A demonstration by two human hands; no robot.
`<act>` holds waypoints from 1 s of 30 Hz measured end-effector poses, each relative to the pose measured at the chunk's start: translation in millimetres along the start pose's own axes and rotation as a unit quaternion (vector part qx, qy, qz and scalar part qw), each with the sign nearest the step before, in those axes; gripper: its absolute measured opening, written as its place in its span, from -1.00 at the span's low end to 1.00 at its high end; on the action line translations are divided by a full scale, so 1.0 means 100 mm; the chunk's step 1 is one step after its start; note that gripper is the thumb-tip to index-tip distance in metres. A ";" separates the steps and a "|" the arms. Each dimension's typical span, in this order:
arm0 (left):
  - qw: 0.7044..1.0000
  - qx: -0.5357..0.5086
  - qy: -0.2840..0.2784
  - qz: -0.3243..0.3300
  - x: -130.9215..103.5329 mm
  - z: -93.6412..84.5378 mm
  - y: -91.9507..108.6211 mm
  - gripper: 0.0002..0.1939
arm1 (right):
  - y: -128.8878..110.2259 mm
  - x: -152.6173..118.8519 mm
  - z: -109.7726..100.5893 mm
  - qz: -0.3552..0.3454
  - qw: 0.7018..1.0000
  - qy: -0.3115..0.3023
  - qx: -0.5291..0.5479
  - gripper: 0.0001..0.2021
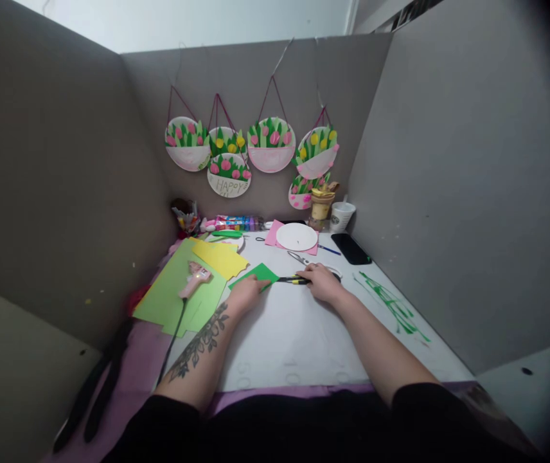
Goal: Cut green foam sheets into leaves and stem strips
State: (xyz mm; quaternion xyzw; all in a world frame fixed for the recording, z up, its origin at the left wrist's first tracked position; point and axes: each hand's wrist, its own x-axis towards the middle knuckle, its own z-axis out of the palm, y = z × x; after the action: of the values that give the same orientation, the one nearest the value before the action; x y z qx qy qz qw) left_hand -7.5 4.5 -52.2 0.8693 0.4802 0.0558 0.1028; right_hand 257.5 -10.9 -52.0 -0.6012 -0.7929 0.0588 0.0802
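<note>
The left hand [247,294] lies on the green paper [261,274], one finger reaching toward its right corner; the right hand [321,281] covers part of a black-and-yellow tool [290,280], whose slim end points left and lies right by that corner; whether either hand pinches or only presses, I cannot tell. The paper is best held flat and from behind, fingertips off the line of the tool; a light, even touch should keep the corner from creasing or sliding.

Scissors [298,258] lie just beyond the right hand, so that wrist does best kept low and near; the glue gun [198,276] sits left on light green paper [158,301], its cord [179,321] running to the near edge, where the left forearm could snag it; the plate [297,236] and phone [351,249] bound the far side; the widest room is on the near counter [294,341], between the forearms.
</note>
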 end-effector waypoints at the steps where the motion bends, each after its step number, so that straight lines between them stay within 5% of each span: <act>1: 1.000 0.004 -0.010 0.010 0.00 -0.01 0.00 -0.59 | 0.00 0.00 0.00 0.000 1.000 0.000 -0.001 -0.48; 8: 0.998 -0.002 -0.058 0.017 0.00 -0.09 -0.08 -0.55 | -0.06 0.06 -0.01 -0.006 1.000 0.001 -0.013 -0.47; 30: 0.999 -0.014 -0.052 0.004 0.00 -0.08 -0.09 -0.57 | -0.11 0.03 -0.03 -0.022 1.000 -0.012 -0.012 -0.46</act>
State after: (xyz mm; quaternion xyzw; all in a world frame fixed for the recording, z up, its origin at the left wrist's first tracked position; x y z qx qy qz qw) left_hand -17.0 10.0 -46.8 0.8715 0.4698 0.0180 0.1398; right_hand 247.2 -11.2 -46.8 -0.5840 -0.8073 0.0548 0.0642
